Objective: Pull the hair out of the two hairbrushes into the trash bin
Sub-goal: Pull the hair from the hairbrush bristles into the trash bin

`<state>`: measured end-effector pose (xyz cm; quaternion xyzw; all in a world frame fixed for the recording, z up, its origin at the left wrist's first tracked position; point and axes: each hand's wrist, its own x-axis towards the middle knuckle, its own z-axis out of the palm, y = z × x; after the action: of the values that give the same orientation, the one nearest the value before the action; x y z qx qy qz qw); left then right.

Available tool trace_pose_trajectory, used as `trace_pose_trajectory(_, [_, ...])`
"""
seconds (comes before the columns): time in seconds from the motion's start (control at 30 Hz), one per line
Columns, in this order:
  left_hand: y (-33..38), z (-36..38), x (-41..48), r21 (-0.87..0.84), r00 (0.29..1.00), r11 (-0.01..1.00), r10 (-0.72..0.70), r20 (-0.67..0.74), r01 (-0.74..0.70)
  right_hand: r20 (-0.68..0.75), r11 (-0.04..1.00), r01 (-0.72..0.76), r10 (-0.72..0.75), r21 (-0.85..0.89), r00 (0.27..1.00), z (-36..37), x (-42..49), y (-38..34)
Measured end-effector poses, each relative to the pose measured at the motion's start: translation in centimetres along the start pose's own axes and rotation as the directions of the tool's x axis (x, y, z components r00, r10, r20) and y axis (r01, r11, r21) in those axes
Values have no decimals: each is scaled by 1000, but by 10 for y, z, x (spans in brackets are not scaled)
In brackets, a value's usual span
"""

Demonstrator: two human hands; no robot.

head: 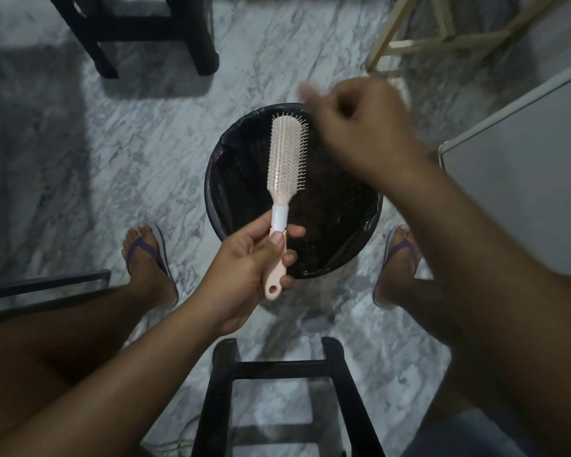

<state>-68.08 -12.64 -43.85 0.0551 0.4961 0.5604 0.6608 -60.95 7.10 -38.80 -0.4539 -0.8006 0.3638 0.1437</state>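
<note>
Over trash bin (pixel 209 186): left hand (pixel 244 275) grips pink hairbrush (pixel 285 159) by handle, thumb on front, bristle head pointing away, above black liner (pixel 244 153). Right hand (pixel 360 127) beside brush head, at bin's far rim, blurred, fingers curled; cannot tell if holding anything. Feet (pixel 155 282) in flip-flops (pixel 401 250) either side of bin, marble floor (pixel 145 143).

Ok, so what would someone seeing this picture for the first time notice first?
The pale pink hairbrush stands out at centre, bristles facing the camera, held by its handle in the left hand over the black-lined trash bin on the marble floor. Next comes the right hand, blurred, with curled fingers, above the bin's far right edge beside the brush head.
</note>
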Motion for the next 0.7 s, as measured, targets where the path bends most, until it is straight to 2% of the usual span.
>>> trace_pose_trajectory(0.07, [0, 1, -1, 26, 1000, 1000, 6, 11, -7, 235, 993, 23, 6, -120, 972, 12, -9, -1])
trace_pose_trajectory(0.1, [-1, 2, -1, 40, 1000, 999, 9, 18, -10, 302, 986, 47, 4, -161, 953, 16, -10, 2])
trace_pose_trajectory(0.13, [-2, 3, -2, 48, 1000, 999, 8, 22, -10, 299, 985, 45, 8, -169, 954, 17, -7, 2])
trace_pose_trajectory(0.23, [-5, 4, -5, 50, 999, 999, -1, 35, -1, 184, 999, -53, 53, -7, 981, 11, 5, 8])
trace_pose_trajectory(0.37, [-8, 5, -9, 43, 997, 999, -13, 75, 10, 133, 996, -79, 73, 41, 988, 4, 14, 15])
trace_pose_trajectory(0.47, [-9, 5, -11, 38, 996, 999, -8, 91, 4, 73, 939, -226, 214, 258, 974, -5, 19, 13])
trace_pose_trajectory(0.5, [-9, 5, -11, 35, 996, 999, -11, 87, 8, 48, 920, -232, 229, 316, 972, -10, 21, 13])
trace_pose_trajectory(0.57, [-7, 4, -10, 15, 997, 1000, -19, 70, 18, 10, 928, -187, 195, 321, 981, -18, 23, 13])
trace_pose_trajectory(0.63, [-7, 3, -8, 9, 998, 1000, -19, 62, 18, 37, 939, -145, 140, 312, 989, -18, 21, 13])
trace_pose_trajectory(0.7, [-7, 3, -8, 18, 998, 1000, -22, 52, 21, 93, 899, -152, 124, 411, 988, -13, 18, 9])
